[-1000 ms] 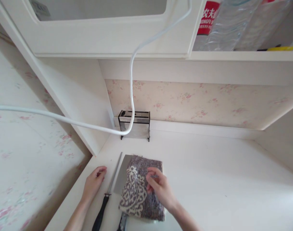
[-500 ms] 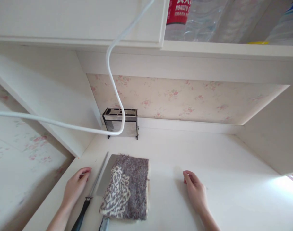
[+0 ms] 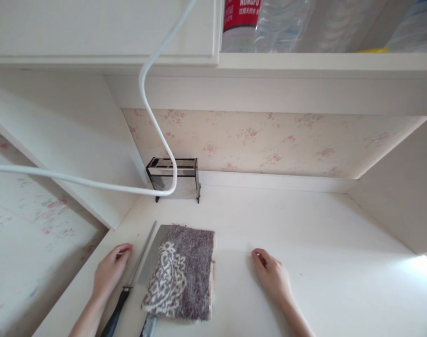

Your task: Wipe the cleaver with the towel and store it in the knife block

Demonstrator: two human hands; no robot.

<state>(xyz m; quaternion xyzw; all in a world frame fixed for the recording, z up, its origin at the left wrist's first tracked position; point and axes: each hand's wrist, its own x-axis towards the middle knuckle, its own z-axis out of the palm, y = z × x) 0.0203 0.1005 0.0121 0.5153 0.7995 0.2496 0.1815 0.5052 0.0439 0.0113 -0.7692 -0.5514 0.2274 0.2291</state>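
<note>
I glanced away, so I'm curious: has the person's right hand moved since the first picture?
Yes, rightward relative to the metal rack: the right hand, first over the patterned cloth, is now to the cloth's right.

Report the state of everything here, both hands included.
Left hand: loosely curled
Right hand: loosely curled
Knife: flat, partly covered
Cloth: lying over the knife
Sharpening rod: flat, uncovered
Knife block: upright, contents unclear
Cable: bent, hanging across the view
Cabinet door: appears shut
Red-labelled bottle: cut off by the frame
</note>
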